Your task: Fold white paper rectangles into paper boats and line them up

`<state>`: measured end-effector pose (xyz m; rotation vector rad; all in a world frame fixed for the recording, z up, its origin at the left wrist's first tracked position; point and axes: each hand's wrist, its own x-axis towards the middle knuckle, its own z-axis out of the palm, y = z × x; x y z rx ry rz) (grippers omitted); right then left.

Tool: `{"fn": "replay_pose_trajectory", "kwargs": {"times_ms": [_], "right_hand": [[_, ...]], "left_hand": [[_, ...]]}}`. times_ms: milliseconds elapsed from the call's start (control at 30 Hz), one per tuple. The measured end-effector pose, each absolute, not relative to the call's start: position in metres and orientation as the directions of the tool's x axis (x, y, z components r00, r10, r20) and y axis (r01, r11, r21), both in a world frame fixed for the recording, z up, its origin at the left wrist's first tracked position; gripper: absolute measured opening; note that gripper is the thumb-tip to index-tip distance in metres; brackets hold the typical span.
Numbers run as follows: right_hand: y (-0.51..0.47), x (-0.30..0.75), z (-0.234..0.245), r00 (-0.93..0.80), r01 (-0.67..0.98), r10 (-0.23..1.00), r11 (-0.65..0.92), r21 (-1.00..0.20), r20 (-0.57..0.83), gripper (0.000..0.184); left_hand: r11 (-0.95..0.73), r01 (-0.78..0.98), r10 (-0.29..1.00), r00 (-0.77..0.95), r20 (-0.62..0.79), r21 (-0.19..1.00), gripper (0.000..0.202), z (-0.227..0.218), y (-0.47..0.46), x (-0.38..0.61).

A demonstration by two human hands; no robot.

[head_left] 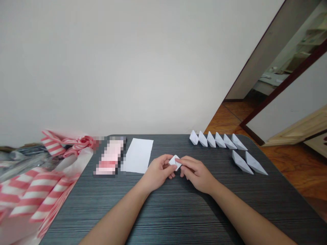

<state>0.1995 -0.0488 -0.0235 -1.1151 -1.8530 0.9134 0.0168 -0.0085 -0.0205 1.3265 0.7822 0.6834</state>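
While pinched from both sides, held low over a dark table (163, 211) with fine lengthwise streaks: small folded paper piece (175, 161), white, crisp, diamond-like. Left hand (158, 173) clamped on its left corner, right hand (195, 173) on its right, fingertips close together. Flat white sheet (138, 155) just left of the hands, beside a blurred pink block (109, 159). Far right, a row of pointed paper boats (217, 139); two larger boats (249, 162) nearer the rounded edge. Bare tabletop around the forearms. Red-and-white striped material (38, 190) along the left edge.
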Motion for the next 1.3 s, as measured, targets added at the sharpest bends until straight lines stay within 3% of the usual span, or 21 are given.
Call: {"fn": "replay_pose_trajectory", "kwargs": {"times_ms": [133, 233, 433, 733, 1067, 1300], "right_hand": [[-0.048, 0.198, -0.029, -0.233, 0.284, 0.959, 0.227, -0.931, 0.163, 0.032], [-0.047, 0.197, -0.028, -0.190, 0.332, 0.977, 0.160, -0.929, 0.100, 0.018], [-0.047, 0.197, -0.017, -0.226, 0.510, 0.970, 0.199, -0.837, 0.093, 0.024], [-0.047, 0.196, -0.013, -0.231, 0.516, 0.967, 0.218, -0.828, 0.111, 0.024], [-0.048, 0.194, -0.013, -0.247, 0.509, 0.955, 0.271, -0.817, 0.162, 0.018], [-0.048, 0.193, -0.015, -0.241, 0.481, 0.963, 0.228, -0.847, 0.123, 0.022]], "left_hand": [[0.117, 0.014, 0.815, 0.570, -0.104, 0.993, 0.024, -0.020, -0.009, 0.017], [0.115, 0.025, 0.811, 0.575, -0.108, 0.993, 0.020, -0.021, -0.010, 0.017], [0.099, 0.045, 0.810, 0.576, -0.107, 0.994, 0.018, -0.020, -0.012, 0.017], [0.031, 0.195, 0.774, 0.616, -0.146, 0.980, 0.020, -0.013, -0.012, 0.015], [-0.004, 0.228, 0.757, 0.636, -0.146, 0.974, 0.022, -0.010, -0.013, 0.014], [-0.037, 0.251, 0.757, 0.639, -0.137, 0.967, 0.023, -0.012, -0.013, 0.015]]}}
